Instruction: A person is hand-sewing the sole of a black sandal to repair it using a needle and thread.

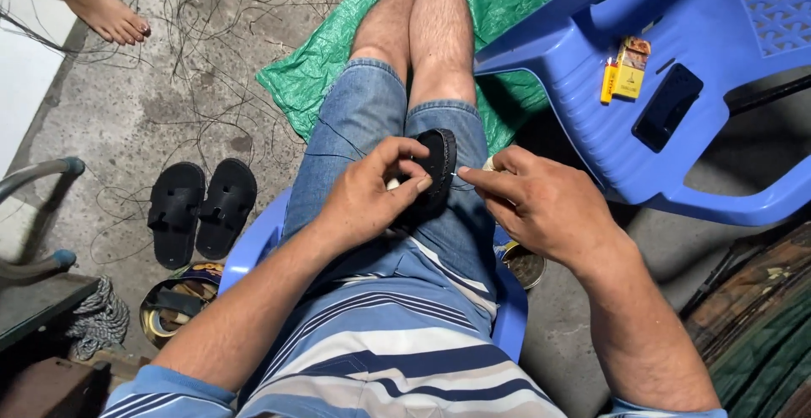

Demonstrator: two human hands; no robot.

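Note:
A black shoe sole [438,160] rests upright on my lap, over the denim shorts. My left hand [372,194] grips its near edge with thumb and fingers curled around it. My right hand [541,202] is just to the right of the sole, its thumb and forefinger pinched on something thin, likely a needle or thread [463,174], which touches the sole's side. A pale object shows behind the right hand's fingers; I cannot tell what it is.
A blue plastic chair [659,71] lies to the right, with a yellow pack, a lighter and a black phone [667,107] on it. A pair of black sandals [201,208] sits on the concrete floor at left. Green tarp [507,4] under my legs. Another person's bare foot [106,12] at top left.

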